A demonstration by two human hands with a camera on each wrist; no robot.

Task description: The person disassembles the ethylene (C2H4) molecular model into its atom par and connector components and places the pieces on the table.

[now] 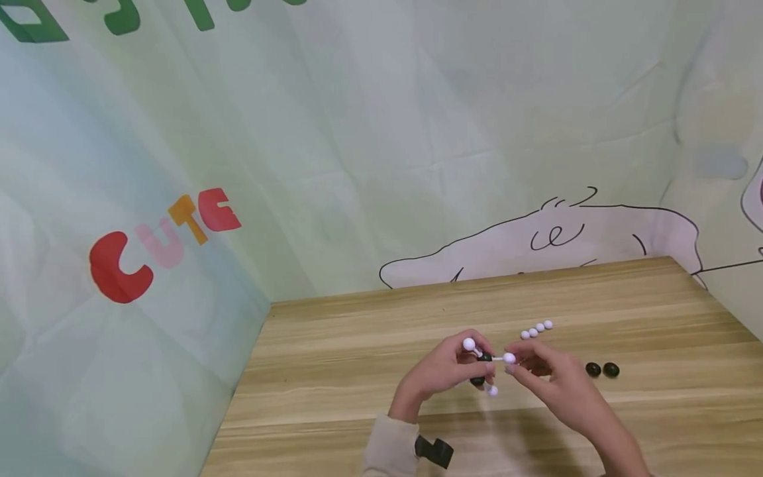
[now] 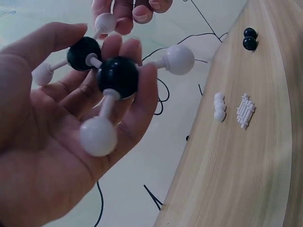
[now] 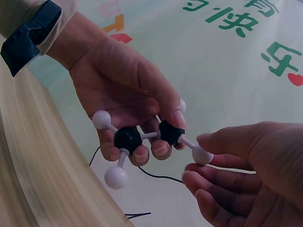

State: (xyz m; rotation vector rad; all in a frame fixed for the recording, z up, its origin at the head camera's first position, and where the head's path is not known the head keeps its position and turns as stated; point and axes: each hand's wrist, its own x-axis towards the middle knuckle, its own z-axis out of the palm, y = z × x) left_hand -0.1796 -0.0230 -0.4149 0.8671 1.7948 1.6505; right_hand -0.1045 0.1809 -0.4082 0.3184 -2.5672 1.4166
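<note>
My left hand (image 1: 441, 364) holds a ball-and-stick molecule model (image 2: 117, 77) up above the table. Two black balls joined by a short white rod form its middle, and several white balls stick out from them on rods. In the right wrist view, the left thumb lies on one black ball (image 3: 171, 132), with fingers behind and under the model. My right hand (image 1: 554, 381) comes in from the right. Its thumb and finger pinch the outer white ball (image 3: 202, 155), which sits on a rod from that same black ball.
Several loose white balls (image 1: 536, 330) lie in a row on the wooden table (image 1: 334, 371), beyond the hands. Two black balls (image 1: 602, 370) lie to the right. The left wrist view shows a small pile of white rods (image 2: 246, 111). A printed cloth (image 1: 357, 165) hangs behind.
</note>
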